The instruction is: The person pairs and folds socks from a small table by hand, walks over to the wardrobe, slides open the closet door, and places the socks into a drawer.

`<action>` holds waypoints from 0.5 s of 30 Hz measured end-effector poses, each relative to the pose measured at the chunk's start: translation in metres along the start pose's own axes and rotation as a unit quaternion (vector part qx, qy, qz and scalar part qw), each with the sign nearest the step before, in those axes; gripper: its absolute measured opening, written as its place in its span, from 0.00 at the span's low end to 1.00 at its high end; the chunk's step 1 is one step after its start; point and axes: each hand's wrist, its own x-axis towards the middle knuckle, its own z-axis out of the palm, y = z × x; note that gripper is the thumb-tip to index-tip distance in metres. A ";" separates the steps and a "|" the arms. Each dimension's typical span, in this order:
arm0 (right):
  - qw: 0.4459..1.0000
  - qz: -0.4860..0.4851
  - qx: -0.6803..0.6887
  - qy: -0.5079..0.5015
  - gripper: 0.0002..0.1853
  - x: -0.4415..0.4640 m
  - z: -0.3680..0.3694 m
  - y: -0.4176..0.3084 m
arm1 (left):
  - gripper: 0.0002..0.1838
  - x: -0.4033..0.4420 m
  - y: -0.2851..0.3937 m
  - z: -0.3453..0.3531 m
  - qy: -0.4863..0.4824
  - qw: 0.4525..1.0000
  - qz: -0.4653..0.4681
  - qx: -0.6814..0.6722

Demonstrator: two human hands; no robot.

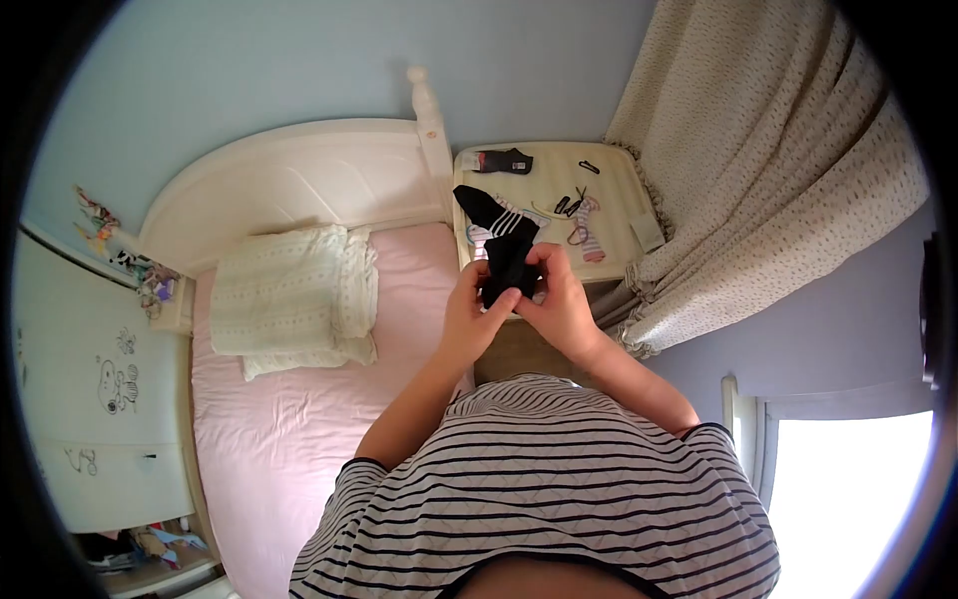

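Observation:
Both my hands are closed on a black sock (512, 252) with white stripes, held up in front of my chest. My left hand (474, 311) grips its near end from the left, thumb on top. My right hand (558, 301) pinches the same end from the right, and the two thumbs nearly meet. The sock's toe points away to the upper left, over the nightstand (624, 180). Partly hidden behind it lies a pink-and-white striped piece of cloth. A striped sock (592, 238) rests farther right on the nightstand.
On the nightstand are a dark folded item with a label (506, 161) and small black items (570, 205). To the left is a bed with a pink sheet (289, 429), pillows (284, 295) and a white headboard (299, 180). A patterned curtain (758, 160) hangs right.

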 end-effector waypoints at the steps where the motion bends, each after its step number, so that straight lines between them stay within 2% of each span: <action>1: 1.000 -0.003 -0.012 0.001 0.24 0.000 0.003 -0.002 | 0.21 0.000 -0.001 -0.002 0.007 0.999 -0.012 -0.042; 4: 0.999 -0.027 -0.017 0.000 0.22 0.001 0.012 0.000 | 0.17 0.001 0.002 -0.013 0.004 0.995 -0.059 -0.074; 7: 0.999 0.012 0.014 -0.034 0.17 -0.004 0.023 -0.007 | 0.18 0.000 -0.002 -0.028 0.007 0.995 -0.042 0.096; 8: 0.993 0.037 0.114 -0.026 0.16 -0.006 0.029 -0.005 | 0.20 0.000 -0.005 -0.031 0.020 0.993 -0.009 0.113; 10: 0.948 0.083 0.308 -0.010 0.15 -0.010 0.042 0.004 | 0.23 0.001 -0.013 -0.036 0.047 0.986 0.056 0.146; 13: 0.874 0.191 0.444 -0.038 0.13 -0.005 0.046 -0.011 | 0.23 0.008 -0.026 -0.056 0.047 0.980 0.103 0.163; 15: 0.819 0.234 0.522 -0.043 0.09 0.003 0.053 -0.007 | 0.21 0.006 -0.041 -0.067 0.037 0.999 0.009 0.005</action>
